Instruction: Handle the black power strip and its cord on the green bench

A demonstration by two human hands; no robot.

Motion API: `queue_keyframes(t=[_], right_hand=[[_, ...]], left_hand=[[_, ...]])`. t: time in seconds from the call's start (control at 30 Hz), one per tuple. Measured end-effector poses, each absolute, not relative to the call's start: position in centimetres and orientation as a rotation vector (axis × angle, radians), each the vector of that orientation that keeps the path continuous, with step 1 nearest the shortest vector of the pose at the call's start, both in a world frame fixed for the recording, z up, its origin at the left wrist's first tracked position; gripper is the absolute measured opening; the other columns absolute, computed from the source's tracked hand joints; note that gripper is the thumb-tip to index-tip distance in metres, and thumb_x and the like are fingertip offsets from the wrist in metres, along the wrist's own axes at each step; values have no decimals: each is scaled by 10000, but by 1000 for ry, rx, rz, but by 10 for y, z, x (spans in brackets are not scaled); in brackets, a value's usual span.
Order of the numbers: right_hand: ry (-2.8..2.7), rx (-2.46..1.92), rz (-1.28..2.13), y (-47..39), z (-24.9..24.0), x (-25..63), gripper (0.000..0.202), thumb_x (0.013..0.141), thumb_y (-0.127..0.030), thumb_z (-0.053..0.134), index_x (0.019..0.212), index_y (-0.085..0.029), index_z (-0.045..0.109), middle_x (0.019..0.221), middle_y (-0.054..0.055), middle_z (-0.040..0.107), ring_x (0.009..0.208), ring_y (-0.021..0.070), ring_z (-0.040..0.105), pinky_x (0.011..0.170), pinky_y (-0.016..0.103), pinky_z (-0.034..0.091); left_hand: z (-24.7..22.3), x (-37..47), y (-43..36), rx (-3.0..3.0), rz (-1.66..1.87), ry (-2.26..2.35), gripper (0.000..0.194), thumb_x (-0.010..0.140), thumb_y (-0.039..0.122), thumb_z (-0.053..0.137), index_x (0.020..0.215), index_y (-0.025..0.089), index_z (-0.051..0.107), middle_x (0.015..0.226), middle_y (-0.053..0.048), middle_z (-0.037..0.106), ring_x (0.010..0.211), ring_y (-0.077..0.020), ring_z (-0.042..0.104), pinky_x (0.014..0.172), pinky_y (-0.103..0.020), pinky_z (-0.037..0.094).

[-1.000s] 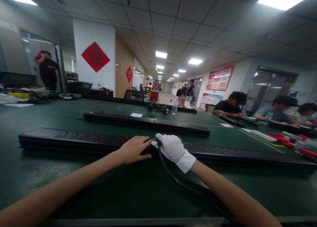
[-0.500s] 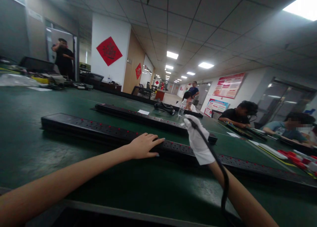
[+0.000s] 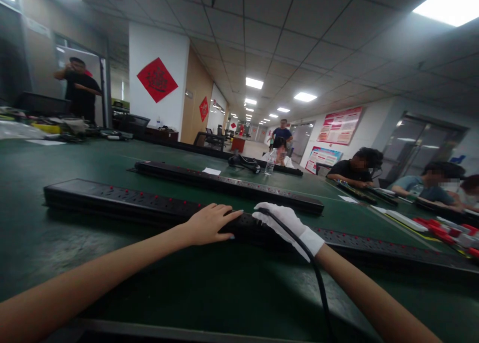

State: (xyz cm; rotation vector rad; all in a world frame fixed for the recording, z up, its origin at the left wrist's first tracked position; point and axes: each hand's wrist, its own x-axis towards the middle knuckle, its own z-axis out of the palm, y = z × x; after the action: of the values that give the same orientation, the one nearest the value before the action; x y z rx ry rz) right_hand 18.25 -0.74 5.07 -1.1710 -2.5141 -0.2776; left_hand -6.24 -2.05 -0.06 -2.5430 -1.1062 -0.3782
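A long black socket strip (image 3: 149, 201) with red dots along its top lies across the green table (image 3: 157, 288). My bare left hand (image 3: 212, 224) rests on the middle of this strip, fingers spread and pointing right. Just right of it, my right hand (image 3: 286, 227) in a white glove is closed round the end of a black cable (image 3: 318, 278), low over the strip. The cable runs back over the glove and down toward the table's near edge. Its tip is hidden by the fingers.
Behind lies a second black strip (image 3: 224, 184) with a paper slip (image 3: 211, 171). Farther back are a black coiled cable (image 3: 244, 163) and a clear bottle (image 3: 270, 162). People sit along the right side; a person (image 3: 83, 91) stands at the back left.
My right hand has come down and left with the cable, from above the strip to close over it beside my left hand. The camera view has shifted slightly.
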Motion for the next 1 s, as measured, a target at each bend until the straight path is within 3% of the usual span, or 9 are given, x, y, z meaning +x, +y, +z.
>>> queue_keyframes(t=[0.2, 0.3, 0.4, 0.57, 1.0], right_hand=[[-2593, -1129, -619, -21, 45, 176, 373, 857, -459, 358, 1138, -258, 498, 857, 50, 638, 756, 171, 595, 634, 243, 397], [-2520, -1150, -627, -24, 35, 178, 386, 863, -444, 352, 1179, -251, 458, 881, 55, 635, 745, 159, 592, 618, 230, 381], [-2501, -1164, -503, -20, 29, 182, 356, 850, -463, 366, 1119, -259, 477, 880, 28, 634, 724, 134, 588, 603, 208, 372], [-2600, -1208, -491, -9, 37, 178, 413, 807, -580, 341, 981, -250, 519, 712, 11, 626, 602, 138, 572, 511, 209, 311], [-2427, -1302, -633, -8, 27, 163, 414, 859, -533, 243, 879, -247, 542, 686, 1, 636, 621, 133, 587, 511, 210, 264]], left_hand=[[1, -62, -21, -2562, -371, -1099, 642, 787, 520, 435, 1329, 254, 218, 1252, -100, 433, 1064, -265, 460, 862, -376, 343], [2, -62, -22, -2564, -381, -1093, 635, 788, 516, 434, 1326, 252, 225, 1243, -100, 442, 1062, -261, 463, 860, -374, 348], [3, -62, -23, -2565, -371, -1098, 632, 786, 523, 431, 1324, 263, 224, 1244, -96, 442, 1065, -260, 462, 857, -374, 352], [4, -62, -24, -2574, -351, -1120, 632, 789, 519, 429, 1328, 268, 214, 1261, -94, 427, 1085, -257, 446, 873, -375, 342], [10, -61, -22, -2631, -324, -1116, 646, 777, 545, 434, 1323, 267, 230, 1234, -96, 452, 1034, -260, 477, 844, -377, 352]])
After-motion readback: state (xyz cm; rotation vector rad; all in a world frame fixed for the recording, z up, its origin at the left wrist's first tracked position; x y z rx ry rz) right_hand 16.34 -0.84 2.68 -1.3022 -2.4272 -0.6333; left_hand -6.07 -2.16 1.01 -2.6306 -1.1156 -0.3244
